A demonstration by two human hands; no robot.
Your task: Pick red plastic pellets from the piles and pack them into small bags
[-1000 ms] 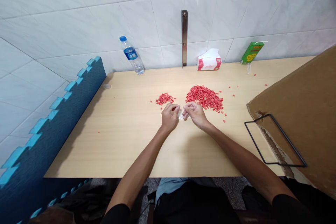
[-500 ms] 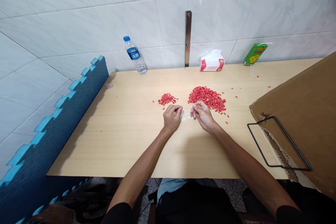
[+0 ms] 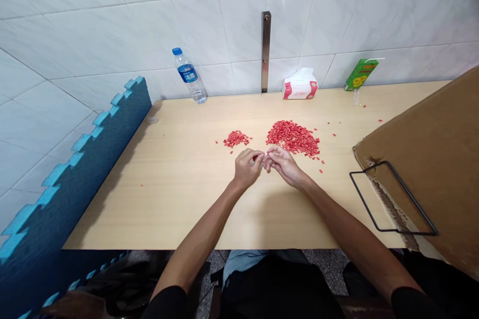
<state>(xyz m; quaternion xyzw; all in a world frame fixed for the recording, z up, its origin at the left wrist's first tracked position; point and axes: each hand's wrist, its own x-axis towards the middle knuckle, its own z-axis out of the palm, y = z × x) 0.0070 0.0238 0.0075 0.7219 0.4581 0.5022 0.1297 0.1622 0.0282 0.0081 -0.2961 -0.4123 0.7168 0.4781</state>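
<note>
Fingertips of my left hand (image 3: 247,167) and my right hand (image 3: 284,164) meet over the table, just in front of two heaps of small red pieces. My left hand is closed in a pinch, with a bit of red showing at its fingers. Thumb and forefinger of my right hand are also pinched; what sits between them is too small to make out. The large heap of red pieces (image 3: 294,137) lies just beyond my right hand. A smaller heap of red pieces (image 3: 236,138) is beyond my left hand.
Along the tiled wall stand a water bottle (image 3: 190,76), a tissue pack (image 3: 300,84) and a green drink carton (image 3: 361,75). A blue foam mat (image 3: 108,144) borders the left side. At right are a cardboard box (image 3: 419,159) and a black wire frame (image 3: 394,232).
My hands have come together, the right moving left toward the left one. The clear plastic that showed between them is no longer visible. The view has shifted slightly.
</note>
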